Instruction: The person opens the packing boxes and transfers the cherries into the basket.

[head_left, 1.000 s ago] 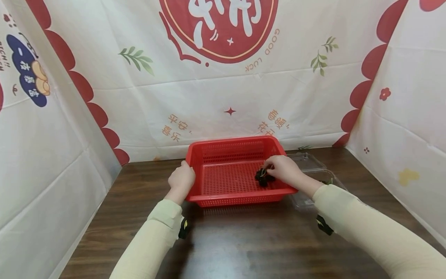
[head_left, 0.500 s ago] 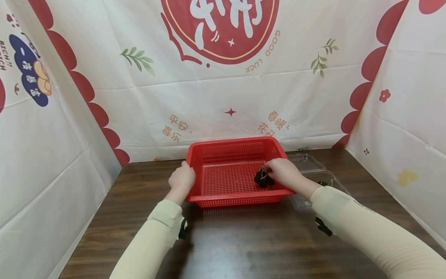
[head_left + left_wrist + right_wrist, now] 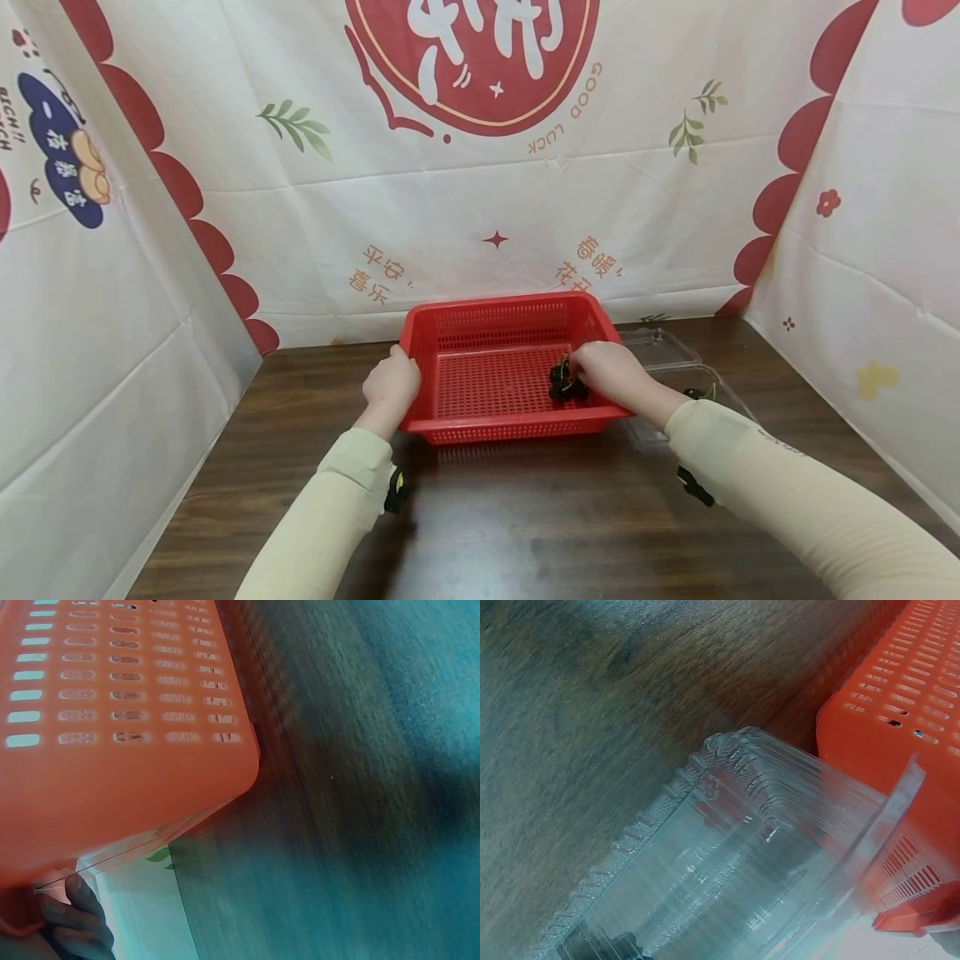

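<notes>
A red perforated plastic basket (image 3: 487, 429) stands on the table near the back cloth. My left hand (image 3: 392, 388) grips its left rim; the curled fingers also show in the left wrist view at the basket's edge. Inside the basket at the right, my right hand (image 3: 611, 372) pinches the thin greenish stems of several dark cherries (image 3: 562, 385), which lie low over the basket floor. Its fingertips are mostly hidden behind the hand. Just right of the basket sits a clear plastic clamshell box (image 3: 705, 877), lid open, with a few dark cherries (image 3: 694, 392) inside, partly covered by my right forearm.
The brown wooden table (image 3: 510, 517) reaches toward me in front of the basket. White printed cloth (image 3: 450, 208) hangs at the back and on both sides. The clamshell lid (image 3: 660, 346) lies behind its box, close to the basket's right wall.
My right hand has dipped slightly lower over the cherries, its fingers more curled, and the cherries have shifted a little. The left hand and the basket stay where they were.
</notes>
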Demonstrator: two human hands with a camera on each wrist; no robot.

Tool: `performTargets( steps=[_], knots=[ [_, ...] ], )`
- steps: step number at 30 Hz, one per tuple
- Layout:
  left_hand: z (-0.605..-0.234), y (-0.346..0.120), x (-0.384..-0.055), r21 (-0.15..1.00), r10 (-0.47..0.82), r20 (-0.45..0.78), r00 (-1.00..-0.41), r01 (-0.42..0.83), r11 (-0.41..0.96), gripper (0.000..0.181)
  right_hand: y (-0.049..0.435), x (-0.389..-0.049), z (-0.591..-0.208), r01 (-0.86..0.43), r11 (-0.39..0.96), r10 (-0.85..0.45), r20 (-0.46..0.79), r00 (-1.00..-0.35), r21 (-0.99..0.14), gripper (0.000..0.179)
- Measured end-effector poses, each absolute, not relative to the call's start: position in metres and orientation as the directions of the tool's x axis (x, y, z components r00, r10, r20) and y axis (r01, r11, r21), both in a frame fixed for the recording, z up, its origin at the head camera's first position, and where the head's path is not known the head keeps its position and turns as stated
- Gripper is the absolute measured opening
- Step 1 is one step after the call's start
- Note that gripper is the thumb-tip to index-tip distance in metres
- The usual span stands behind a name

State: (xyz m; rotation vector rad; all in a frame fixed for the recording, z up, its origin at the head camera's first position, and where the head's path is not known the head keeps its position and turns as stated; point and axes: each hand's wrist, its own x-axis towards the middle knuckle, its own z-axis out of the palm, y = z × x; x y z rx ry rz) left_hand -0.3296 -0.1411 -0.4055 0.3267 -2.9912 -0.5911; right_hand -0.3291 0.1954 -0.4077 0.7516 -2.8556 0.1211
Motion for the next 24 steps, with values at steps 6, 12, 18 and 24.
performTargets(
  steps=[6,12,18,24],
  knots=[
    [-0.4061,-0.1413,-0.3297,0.382,-0.22,0.041,-0.975,-0.188,0.905,0.04,0.1961,-0.3274,-0.4072,-0.508,0.861,-0.5,0.186,-0.846,0.008,0.013],
    [-0.4061,-0.1421,-0.3293,0.385,-0.217,0.042,-0.975,-0.185,0.904,0.04,0.1944,-0.3267,-0.4053,-0.509,0.86,-0.504,0.168,-0.847,0.013,0.01],
    [-0.4059,-0.1423,-0.3302,0.386,-0.215,0.033,-0.976,-0.186,0.903,0.042,0.1914,-0.3288,-0.4046,-0.49,0.871,-0.48,0.154,-0.864,-0.032,0.01],
    [-0.4047,-0.1417,-0.33,0.387,-0.218,0.027,-0.976,-0.191,0.902,0.043,0.1924,-0.3264,-0.4021,-0.464,0.878,-0.434,0.215,-0.875,-0.117,0.006]
  ],
)
